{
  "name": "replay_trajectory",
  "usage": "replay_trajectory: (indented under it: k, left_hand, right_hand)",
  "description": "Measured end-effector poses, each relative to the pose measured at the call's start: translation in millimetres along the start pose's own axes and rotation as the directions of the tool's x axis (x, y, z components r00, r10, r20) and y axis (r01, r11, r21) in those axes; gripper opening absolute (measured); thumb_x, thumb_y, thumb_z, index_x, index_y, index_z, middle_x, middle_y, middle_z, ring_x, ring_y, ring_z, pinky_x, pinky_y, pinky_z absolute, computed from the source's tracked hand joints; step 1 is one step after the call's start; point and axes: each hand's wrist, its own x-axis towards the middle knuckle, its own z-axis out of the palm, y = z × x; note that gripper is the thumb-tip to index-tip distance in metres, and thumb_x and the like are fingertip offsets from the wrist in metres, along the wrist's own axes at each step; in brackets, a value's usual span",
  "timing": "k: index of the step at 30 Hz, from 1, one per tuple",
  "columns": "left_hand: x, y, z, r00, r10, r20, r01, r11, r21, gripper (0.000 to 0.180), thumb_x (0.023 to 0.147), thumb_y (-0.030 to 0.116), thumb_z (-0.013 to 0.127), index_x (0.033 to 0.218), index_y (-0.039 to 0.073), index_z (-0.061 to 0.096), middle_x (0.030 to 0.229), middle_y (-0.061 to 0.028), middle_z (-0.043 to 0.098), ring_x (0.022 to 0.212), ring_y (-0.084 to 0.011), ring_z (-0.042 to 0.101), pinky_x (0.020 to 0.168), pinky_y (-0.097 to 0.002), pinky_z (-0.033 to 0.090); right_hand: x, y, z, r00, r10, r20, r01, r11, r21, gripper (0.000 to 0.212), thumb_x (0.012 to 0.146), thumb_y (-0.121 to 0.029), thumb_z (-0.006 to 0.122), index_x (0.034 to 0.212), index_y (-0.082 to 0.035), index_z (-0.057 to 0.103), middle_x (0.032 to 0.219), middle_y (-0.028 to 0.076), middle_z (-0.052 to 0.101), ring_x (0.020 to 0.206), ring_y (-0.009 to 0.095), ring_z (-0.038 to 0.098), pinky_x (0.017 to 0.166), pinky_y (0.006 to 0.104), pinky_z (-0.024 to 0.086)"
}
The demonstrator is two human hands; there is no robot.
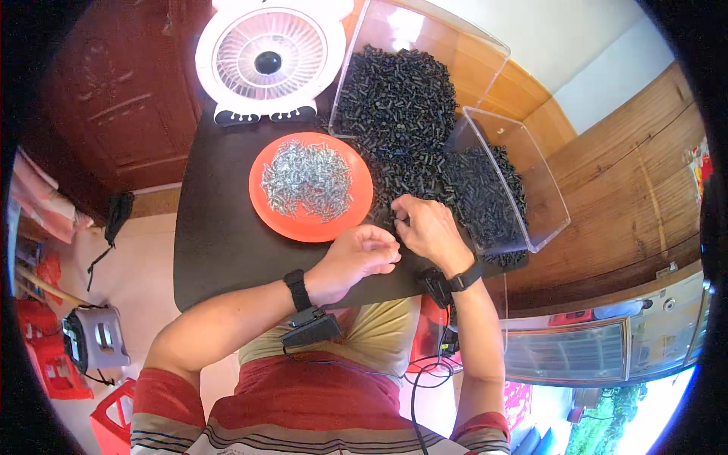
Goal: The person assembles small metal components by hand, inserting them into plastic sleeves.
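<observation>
My left hand is closed, its thumb and fingertips pressed together just off the near right rim of an orange-red plate. Whatever it pinches is hidden or too small to name. Small silvery metal pieces, like pins or screws, lie heaped on that plate. To the right, my right hand bends its fingers down at the near edge of a loose heap of small black cylindrical pieces. Thumb and forefinger curl toward each other, and I cannot make out what is between them.
A clear plastic bin lies tipped at the back, black pieces spilling out of it. Another clear bin with black pieces is at the right. A white fan stands behind the plate on the dark table. A cable hangs below my right wrist.
</observation>
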Motion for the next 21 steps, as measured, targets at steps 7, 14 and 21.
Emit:
replay_trajectory:
  k: [7,14,21]
  left_hand:
    - [0,0,1,0.997,0.001,-0.074,-0.005,0.998,-0.066,0.026,0.093,0.012,0.061,0.113,-0.002,0.053,0.105,-0.0100,0.062,0.092,-0.0166,0.064,0.080,-0.0279,0.055]
    - [-1,-2,-1,0.998,0.043,-0.041,-0.045,0.997,-0.068,0.023,0.095,0.015,0.059,0.110,-0.003,0.056,0.101,-0.0102,0.063,0.089,-0.0157,0.065,0.079,-0.0278,0.056]
    - [-3,5,1,1.000,0.003,-0.029,-0.004,0.999,-0.036,0.018,0.095,0.016,0.059,0.102,-0.001,0.057,0.096,-0.0092,0.065,0.085,-0.0153,0.065,0.078,-0.0269,0.056]
  right_hand:
    - [-15,-8,-11,0.985,0.142,-0.098,-0.116,0.966,0.231,0.013,0.072,-0.009,0.067,0.082,-0.004,0.061,0.069,0.012,0.063,0.061,0.026,0.063,0.058,0.0360,0.049]
    - [-41,-28,-5,0.989,0.104,-0.107,-0.059,0.932,0.357,0.014,0.074,-0.010,0.071,0.080,-0.004,0.060,0.061,0.008,0.057,0.050,0.016,0.055,0.049,0.0325,0.043]
    - [-56,-26,-1,0.981,0.066,-0.182,0.032,0.872,0.489,0.011,0.077,-0.005,0.071,0.084,-0.003,0.063,0.073,0.006,0.063,0.055,0.011,0.055,0.051,0.0262,0.044]
